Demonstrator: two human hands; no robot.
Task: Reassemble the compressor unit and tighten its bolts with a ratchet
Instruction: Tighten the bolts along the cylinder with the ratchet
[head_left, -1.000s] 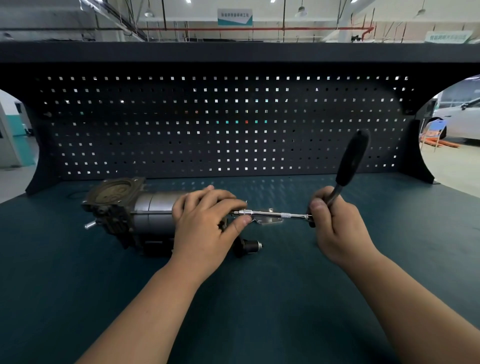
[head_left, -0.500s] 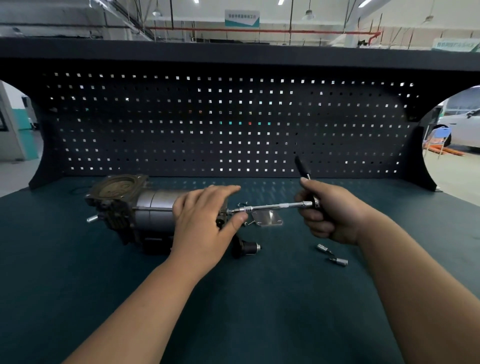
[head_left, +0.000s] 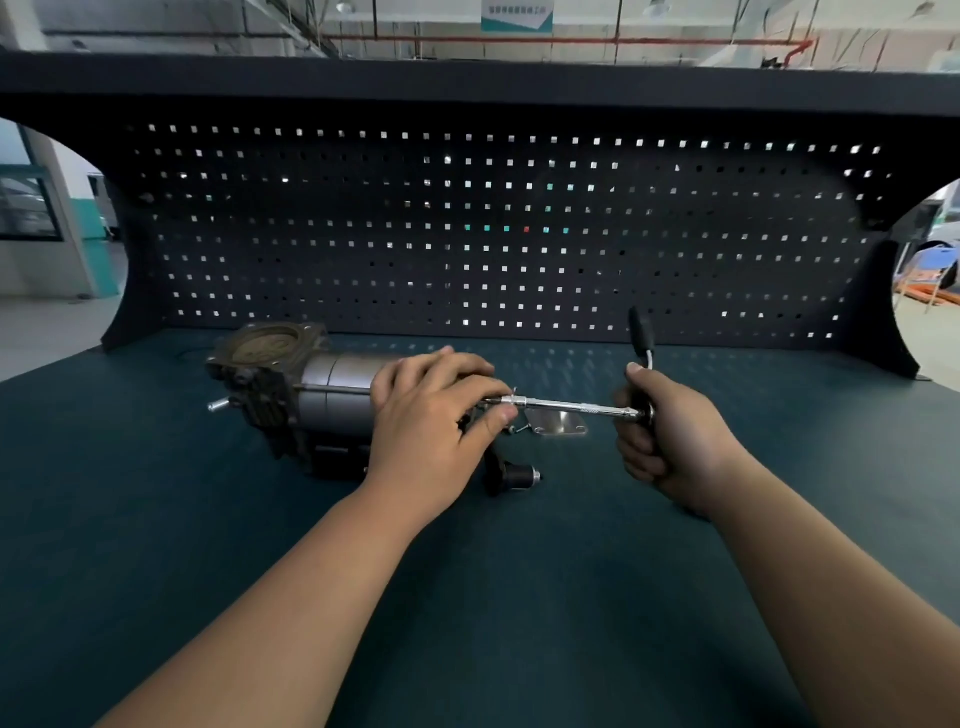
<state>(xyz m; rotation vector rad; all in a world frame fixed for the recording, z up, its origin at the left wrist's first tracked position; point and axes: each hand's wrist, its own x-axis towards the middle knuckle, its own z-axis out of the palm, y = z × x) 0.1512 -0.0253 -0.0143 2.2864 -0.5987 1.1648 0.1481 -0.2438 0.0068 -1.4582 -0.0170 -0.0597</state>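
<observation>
The compressor unit (head_left: 317, 389) lies on its side on the dark green bench, its round flanged end to the left. My left hand (head_left: 431, 421) rests over its right end, fingers curled over the body and thumb at the socket end of the chrome extension bar (head_left: 571, 406). The bar runs level from the compressor to the ratchet head. My right hand (head_left: 670, 441) grips the ratchet near its head; the black handle (head_left: 641, 332) sticks up and away. The bolt itself is hidden under my left hand.
A small metal bracket plate (head_left: 561, 423) and a loose screw (head_left: 519, 429) lie on the bench (head_left: 519, 597) under the bar. A black cylindrical fitting (head_left: 514, 475) juts from the compressor's near side. A dark pegboard (head_left: 493, 234) walls the back of the bench.
My right hand has swung the ratchet handle back and forth: upright-right a second ago, lower and away half a second ago, now up and away again. My left hand stays on the compressor.
</observation>
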